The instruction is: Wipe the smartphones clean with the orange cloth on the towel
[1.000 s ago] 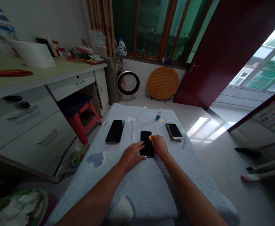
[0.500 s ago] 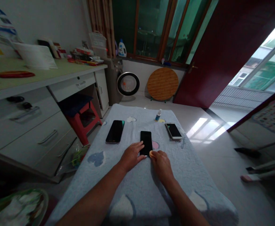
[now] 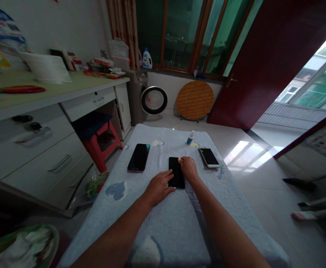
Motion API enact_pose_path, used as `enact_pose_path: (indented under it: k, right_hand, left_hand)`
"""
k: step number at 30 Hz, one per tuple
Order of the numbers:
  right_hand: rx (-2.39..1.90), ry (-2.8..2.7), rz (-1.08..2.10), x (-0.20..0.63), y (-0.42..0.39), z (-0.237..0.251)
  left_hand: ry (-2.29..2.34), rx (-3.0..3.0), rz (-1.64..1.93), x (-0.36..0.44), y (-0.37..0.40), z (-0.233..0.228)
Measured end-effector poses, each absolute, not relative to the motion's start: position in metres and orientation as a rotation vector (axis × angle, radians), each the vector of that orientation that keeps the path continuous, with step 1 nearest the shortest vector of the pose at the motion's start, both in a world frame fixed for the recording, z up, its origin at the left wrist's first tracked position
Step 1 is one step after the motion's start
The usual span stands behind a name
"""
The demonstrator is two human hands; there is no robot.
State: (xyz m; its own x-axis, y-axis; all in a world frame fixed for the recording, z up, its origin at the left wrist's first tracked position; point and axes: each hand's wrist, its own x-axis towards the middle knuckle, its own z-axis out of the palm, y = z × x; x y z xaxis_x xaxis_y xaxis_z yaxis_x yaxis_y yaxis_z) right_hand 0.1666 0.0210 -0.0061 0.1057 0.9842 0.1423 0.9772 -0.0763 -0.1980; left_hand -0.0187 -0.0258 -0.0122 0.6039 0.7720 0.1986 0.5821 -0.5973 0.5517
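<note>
Our right hand [image 3: 189, 168] pinches a small yellowish pad [image 3: 180, 160], mostly hidden by its fingers, against the top of the middle phone [image 3: 176, 172]. Our left hand [image 3: 158, 187] lies flat, fingers slightly spread, touching that phone's left edge and lower corner. The phone sits mid-surface [image 3: 165, 219] on pale cloth, between a dark phone [image 3: 138, 157] and a stack of phones [image 3: 209, 157], with bare cloth nearer us. A small bottle [image 3: 190, 138] stands near the far edge, its label unreadable.
</note>
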Motion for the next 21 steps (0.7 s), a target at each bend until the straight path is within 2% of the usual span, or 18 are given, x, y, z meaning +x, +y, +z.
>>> enact_pose_path:
  k: [11,21]
  right_hand:
    - [-2.183,-2.276,0.106,0.169,0.061,0.011]
    - [-2.118,-2.43,0.167,0.139,0.077,0.016]
  left_hand:
    - [1.09,2.39,0.572,-0.019,-0.025,-0.012]
    - [1.106,2.412,0.593,-0.02,-0.026,-0.015]
